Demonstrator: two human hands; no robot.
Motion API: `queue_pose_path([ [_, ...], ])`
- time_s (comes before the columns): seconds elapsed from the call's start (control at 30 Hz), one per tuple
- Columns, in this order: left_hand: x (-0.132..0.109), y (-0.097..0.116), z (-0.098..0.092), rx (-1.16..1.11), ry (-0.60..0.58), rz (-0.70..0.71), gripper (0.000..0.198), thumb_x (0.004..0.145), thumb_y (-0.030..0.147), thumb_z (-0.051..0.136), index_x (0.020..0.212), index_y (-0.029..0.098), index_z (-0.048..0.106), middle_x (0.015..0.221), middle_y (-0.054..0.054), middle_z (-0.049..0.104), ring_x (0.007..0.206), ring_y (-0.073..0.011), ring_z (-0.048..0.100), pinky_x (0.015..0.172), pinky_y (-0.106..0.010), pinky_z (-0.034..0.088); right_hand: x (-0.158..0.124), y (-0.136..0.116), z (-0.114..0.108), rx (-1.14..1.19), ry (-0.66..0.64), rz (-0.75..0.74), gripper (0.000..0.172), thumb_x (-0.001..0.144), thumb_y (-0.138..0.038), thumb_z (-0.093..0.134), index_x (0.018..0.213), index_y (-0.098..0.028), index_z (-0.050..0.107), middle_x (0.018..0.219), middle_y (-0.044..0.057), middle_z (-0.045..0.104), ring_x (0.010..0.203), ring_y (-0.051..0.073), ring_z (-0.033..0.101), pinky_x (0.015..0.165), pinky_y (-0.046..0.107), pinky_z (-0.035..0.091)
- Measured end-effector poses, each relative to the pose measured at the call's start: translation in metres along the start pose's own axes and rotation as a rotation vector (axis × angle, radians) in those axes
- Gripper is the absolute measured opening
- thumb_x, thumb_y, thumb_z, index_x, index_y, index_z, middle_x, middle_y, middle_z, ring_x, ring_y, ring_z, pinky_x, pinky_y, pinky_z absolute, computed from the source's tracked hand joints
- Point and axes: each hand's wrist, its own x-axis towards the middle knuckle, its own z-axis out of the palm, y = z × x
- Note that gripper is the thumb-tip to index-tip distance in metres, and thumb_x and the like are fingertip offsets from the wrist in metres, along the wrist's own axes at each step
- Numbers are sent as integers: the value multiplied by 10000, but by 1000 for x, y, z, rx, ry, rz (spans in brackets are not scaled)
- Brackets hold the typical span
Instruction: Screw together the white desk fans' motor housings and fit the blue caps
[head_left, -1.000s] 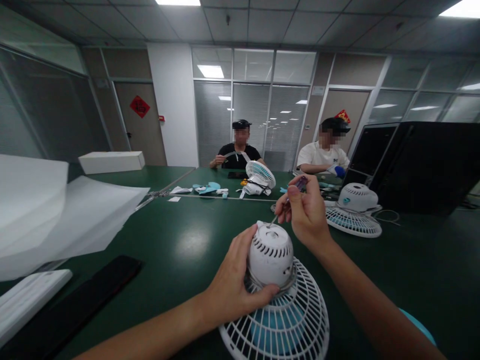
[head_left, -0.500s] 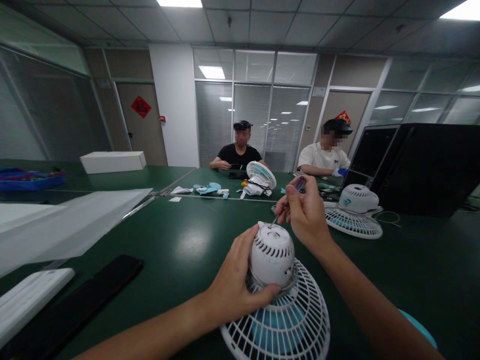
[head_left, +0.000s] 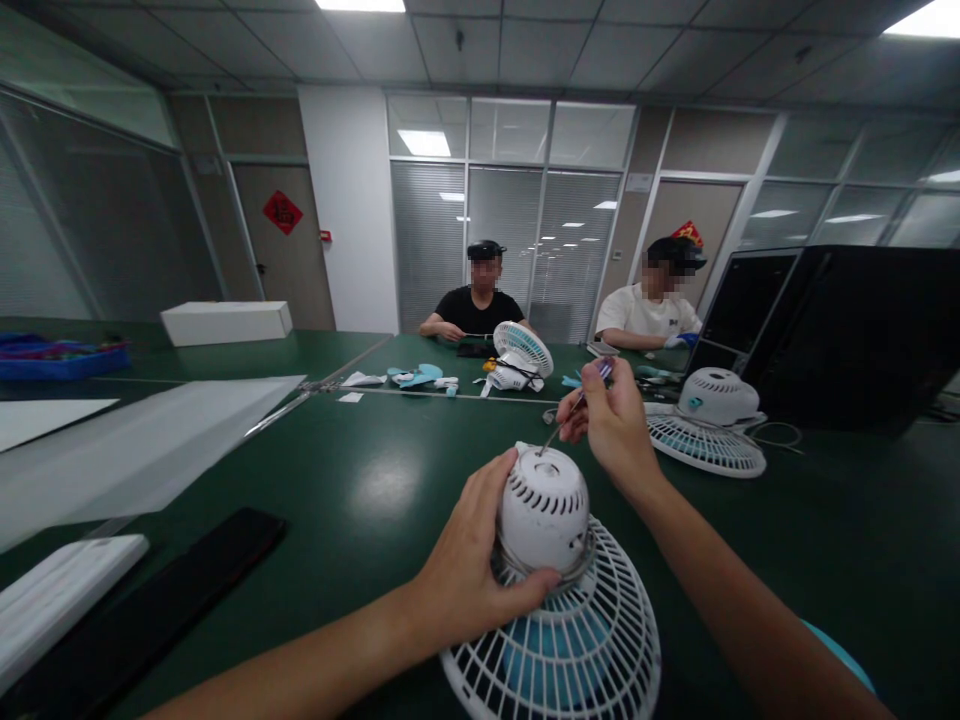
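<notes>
A white electric fan [head_left: 546, 505] lies grille-down in front of me, its rounded motor housing on top and blue blades showing through the grille [head_left: 622, 620]. My left hand [head_left: 480, 555] is wrapped round the near left side of the housing, the thumb across its lower front. In my right hand [head_left: 611, 415] is a screwdriver with a purple, partly see-through handle [head_left: 602, 370]. Its thin shaft [head_left: 553, 436] slants down to the left, and the tip meets the top of the housing near a small hole. The screw, if any, is too small to make out.
A second white fan [head_left: 716, 400] lies to the right beside a black monitor [head_left: 862, 340]. Across the table stand another fan [head_left: 517, 360] and blue parts [head_left: 416, 376]; two people sit behind. A black pouch [head_left: 165, 590] and white sheets [head_left: 187, 430] lie left.
My right hand has shifted slightly right and its fingers have turned on the screwdriver handle. The left hand and the fan stay in place.
</notes>
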Motion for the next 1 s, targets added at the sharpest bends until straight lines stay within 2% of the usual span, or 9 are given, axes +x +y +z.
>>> queue_pose_path([
  [0.27, 0, 0, 0, -4, -2, 7, 1023, 756, 313, 753, 1522, 323, 75, 1537, -151, 294, 1400, -407, 335, 1124, -670, 314, -2, -2, -1, -19, -8, -93, 456, 852, -666, 527, 902, -257, 331, 502, -91, 587, 325, 109, 538, 315, 172, 370],
  [0.53, 1, -2, 1, -4, 9, 14, 1044, 738, 306, 761, 1526, 317, 76, 1535, -147, 300, 1395, -403, 342, 1129, -660, 313, -4, -8, -6, -22, 47, -215, 409, 892, -619, 524, 912, -257, 335, 533, -97, 596, 337, 84, 534, 329, 157, 401],
  [0.73, 1, 0, 1, 2, 9, 10, 1037, 742, 316, 761, 1523, 320, 80, 1532, -152, 298, 1397, -405, 339, 1124, -670, 314, -9, -8, 1, 10, -49, -240, 362, 923, -583, 499, 935, -261, 333, 541, -99, 596, 340, 87, 537, 337, 164, 410],
  [1.0, 0, -2, 2, 7, 6, 8, 1051, 735, 309, 766, 1522, 320, 70, 1538, -157, 293, 1399, -403, 337, 1123, -674, 310, -13, -8, 1, -121, -116, -324, 290, 969, -524, 445, 963, -250, 351, 548, -93, 586, 356, 92, 539, 351, 176, 410],
])
